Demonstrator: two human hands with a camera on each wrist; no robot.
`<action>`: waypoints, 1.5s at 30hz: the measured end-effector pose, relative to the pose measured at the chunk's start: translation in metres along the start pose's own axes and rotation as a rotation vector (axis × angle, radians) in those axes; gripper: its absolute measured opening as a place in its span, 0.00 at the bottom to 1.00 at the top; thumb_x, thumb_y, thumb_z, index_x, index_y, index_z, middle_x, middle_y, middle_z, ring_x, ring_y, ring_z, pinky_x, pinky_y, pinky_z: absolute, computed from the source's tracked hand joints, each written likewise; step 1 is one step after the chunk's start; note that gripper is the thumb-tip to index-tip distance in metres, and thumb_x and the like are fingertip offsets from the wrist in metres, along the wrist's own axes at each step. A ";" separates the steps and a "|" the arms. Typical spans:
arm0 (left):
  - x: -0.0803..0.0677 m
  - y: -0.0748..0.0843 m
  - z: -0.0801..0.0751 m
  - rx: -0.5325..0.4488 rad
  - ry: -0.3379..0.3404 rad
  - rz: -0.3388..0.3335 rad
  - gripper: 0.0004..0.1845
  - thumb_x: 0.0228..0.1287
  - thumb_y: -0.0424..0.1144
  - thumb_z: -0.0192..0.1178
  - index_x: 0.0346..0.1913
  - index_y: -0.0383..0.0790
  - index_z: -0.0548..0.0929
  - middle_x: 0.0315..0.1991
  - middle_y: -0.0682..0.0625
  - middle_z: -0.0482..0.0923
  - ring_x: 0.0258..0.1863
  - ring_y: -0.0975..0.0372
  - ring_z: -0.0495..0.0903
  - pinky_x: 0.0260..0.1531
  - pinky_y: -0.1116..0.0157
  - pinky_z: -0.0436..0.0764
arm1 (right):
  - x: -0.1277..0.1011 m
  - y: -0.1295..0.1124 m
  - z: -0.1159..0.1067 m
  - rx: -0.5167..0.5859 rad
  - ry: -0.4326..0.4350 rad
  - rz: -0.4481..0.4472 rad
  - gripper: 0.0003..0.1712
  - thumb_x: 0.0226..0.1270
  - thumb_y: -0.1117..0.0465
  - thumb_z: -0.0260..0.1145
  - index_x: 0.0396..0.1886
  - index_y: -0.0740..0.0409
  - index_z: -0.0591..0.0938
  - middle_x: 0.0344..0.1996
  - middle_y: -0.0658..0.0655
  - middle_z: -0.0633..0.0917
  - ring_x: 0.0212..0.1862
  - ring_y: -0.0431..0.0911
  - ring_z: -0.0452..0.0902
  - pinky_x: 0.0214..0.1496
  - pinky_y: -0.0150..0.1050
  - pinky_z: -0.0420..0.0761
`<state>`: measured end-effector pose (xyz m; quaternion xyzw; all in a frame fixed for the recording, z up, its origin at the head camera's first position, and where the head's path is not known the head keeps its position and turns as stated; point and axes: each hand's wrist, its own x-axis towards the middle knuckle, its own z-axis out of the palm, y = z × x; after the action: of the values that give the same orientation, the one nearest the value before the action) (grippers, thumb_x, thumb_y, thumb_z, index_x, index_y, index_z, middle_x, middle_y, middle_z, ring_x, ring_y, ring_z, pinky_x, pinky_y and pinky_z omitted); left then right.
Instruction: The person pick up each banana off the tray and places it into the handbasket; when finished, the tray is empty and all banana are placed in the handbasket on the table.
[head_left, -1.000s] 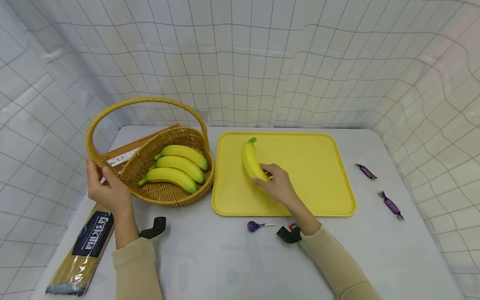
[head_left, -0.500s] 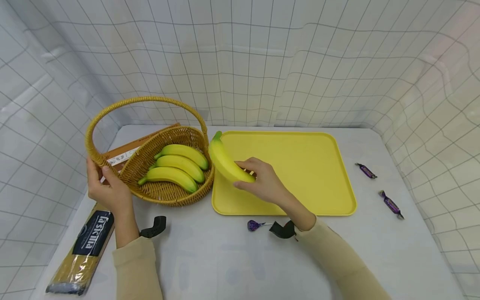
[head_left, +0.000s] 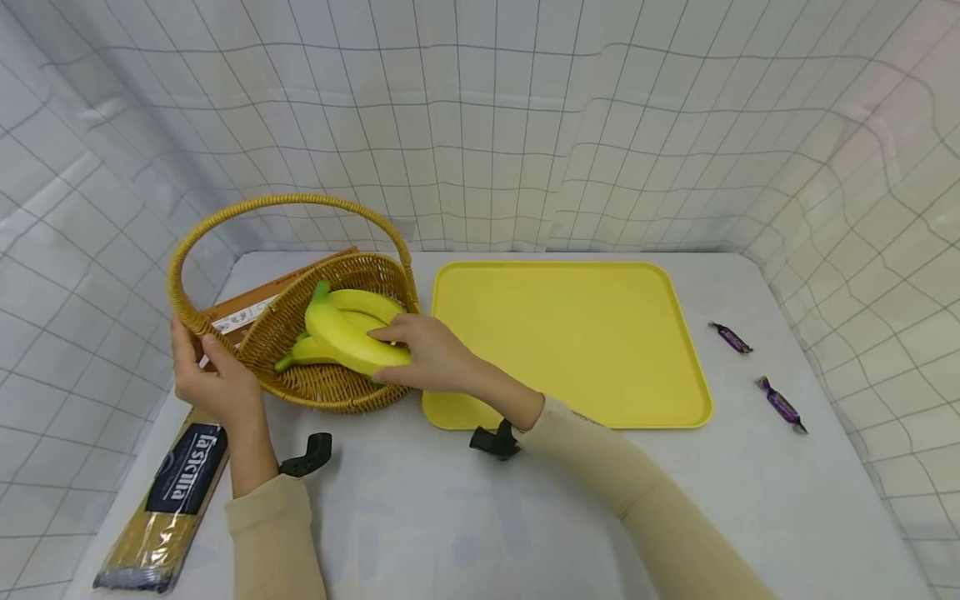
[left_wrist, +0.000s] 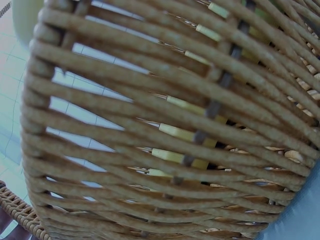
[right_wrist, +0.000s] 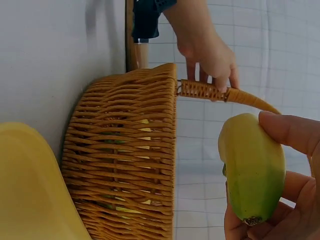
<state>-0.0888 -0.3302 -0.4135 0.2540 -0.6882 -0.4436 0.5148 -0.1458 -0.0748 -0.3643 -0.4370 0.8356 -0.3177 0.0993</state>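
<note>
On the white table [head_left: 420, 517], your right hand [head_left: 431, 354] grips the banana [head_left: 347, 336] lengthwise left-right just over the basket [head_left: 300, 379], whose handle base your left hand [head_left: 213, 379] holds.

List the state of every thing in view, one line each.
Woven wicker basket: upright, holding bananas, handle gripped.
Yellow banana: held above the basket.
Yellow plastic tray: flat, bare.
Left hand: grips the basket handle.
Right hand: holds the banana.
Two purple wrapped candies: lying wrapped.
Spaghetti packet: lying sealed.
</note>
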 end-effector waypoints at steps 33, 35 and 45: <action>-0.009 0.021 0.003 0.030 0.000 -0.096 0.22 0.74 0.36 0.47 0.69 0.43 0.71 0.61 0.50 0.78 0.52 0.66 0.76 0.44 0.76 0.72 | 0.052 0.001 0.067 -0.145 -0.170 0.089 0.28 0.61 0.45 0.70 0.61 0.43 0.81 0.57 0.42 0.82 0.59 0.36 0.76 0.58 0.29 0.73; -0.011 0.029 0.002 0.023 0.005 -0.106 0.22 0.74 0.35 0.47 0.68 0.43 0.71 0.61 0.49 0.78 0.50 0.67 0.75 0.43 0.76 0.72 | 0.053 0.001 0.069 -0.157 -0.169 0.090 0.28 0.61 0.45 0.70 0.61 0.42 0.81 0.56 0.41 0.83 0.59 0.36 0.76 0.58 0.29 0.73; -0.009 0.034 0.000 0.016 0.024 -0.080 0.22 0.74 0.34 0.48 0.68 0.41 0.72 0.61 0.48 0.78 0.47 0.70 0.74 0.41 0.77 0.71 | 0.056 -0.003 0.072 -0.236 -0.175 0.100 0.28 0.61 0.42 0.69 0.61 0.39 0.81 0.57 0.38 0.82 0.59 0.35 0.76 0.56 0.29 0.74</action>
<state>-0.0824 -0.3067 -0.3887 0.2906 -0.6748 -0.4555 0.5027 -0.1461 -0.1524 -0.4121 -0.4294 0.8761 -0.1725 0.1353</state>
